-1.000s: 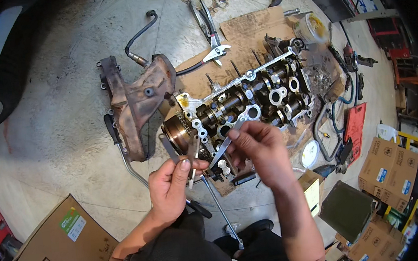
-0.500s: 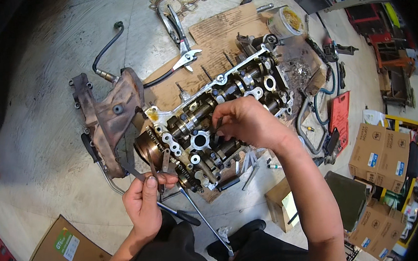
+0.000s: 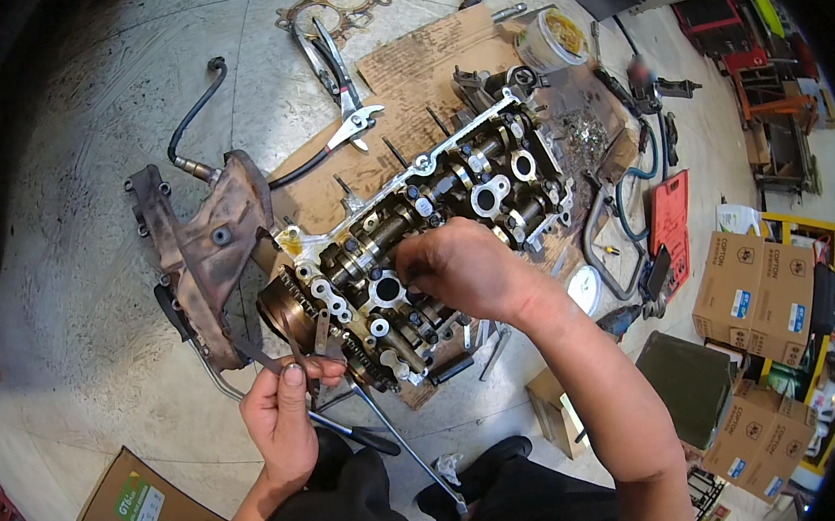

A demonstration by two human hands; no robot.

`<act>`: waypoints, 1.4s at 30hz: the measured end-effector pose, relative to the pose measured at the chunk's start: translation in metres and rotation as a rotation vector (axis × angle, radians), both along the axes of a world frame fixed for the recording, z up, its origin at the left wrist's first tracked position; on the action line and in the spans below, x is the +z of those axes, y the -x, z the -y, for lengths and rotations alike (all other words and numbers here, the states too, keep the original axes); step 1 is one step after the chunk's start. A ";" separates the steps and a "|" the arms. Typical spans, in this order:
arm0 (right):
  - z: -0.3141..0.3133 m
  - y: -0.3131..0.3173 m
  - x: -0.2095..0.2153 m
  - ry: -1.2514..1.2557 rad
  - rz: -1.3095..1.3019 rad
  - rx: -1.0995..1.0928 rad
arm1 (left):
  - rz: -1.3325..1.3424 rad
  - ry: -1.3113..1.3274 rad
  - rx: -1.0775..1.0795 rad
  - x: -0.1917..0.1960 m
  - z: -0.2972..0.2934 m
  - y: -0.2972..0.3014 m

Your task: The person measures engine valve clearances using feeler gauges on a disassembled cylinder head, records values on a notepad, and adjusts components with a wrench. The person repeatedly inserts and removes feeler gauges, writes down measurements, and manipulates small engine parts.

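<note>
An oily engine cylinder head (image 3: pixel 422 166) with its camshafts exposed lies in front of me. My left hand (image 3: pixel 278 425) is closed on a feeler gauge (image 3: pixel 264 357), its thin dark blades fanned out near the chain sprocket end. Over the middle of the cylinder head, my right hand (image 3: pixel 473 265) reaches down with curled fingers beside a camshaft. Those fingertips are partly hidden and blurred, so what they pinch cannot be made out.
Left of the head lies a rusty exhaust manifold (image 3: pixel 216 204). Pliers (image 3: pixel 356 121) rest on cardboard (image 3: pixel 433 53) behind it, near a tub (image 3: pixel 552 39). A long-handled tool (image 3: pixel 405 447) leans near my feet. Cardboard boxes (image 3: pixel 751 284) stand at right.
The whole scene has shifted slightly left in view. My right hand has moved a little left and nearer over the cylinder head. The left hand still holds the fanned feeler gauge.
</note>
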State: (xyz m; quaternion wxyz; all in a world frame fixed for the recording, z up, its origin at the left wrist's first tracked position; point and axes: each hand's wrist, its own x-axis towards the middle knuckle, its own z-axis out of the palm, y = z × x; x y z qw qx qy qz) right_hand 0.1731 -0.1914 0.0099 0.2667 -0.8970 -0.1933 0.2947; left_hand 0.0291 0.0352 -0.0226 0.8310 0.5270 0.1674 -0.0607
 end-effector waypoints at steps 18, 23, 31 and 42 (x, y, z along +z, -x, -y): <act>-0.011 -0.004 0.059 -0.614 -0.552 -0.652 | -0.005 0.028 -0.069 0.009 0.000 0.002; -0.022 0.004 0.060 -0.762 -0.607 -0.666 | 0.004 0.018 -0.059 0.012 0.001 0.002; -0.054 0.026 0.045 -0.970 -0.712 -0.855 | 0.137 0.005 0.064 0.016 -0.005 -0.001; -0.064 0.035 0.045 -0.895 -0.778 -0.812 | 0.137 -0.019 0.096 0.017 -0.004 -0.001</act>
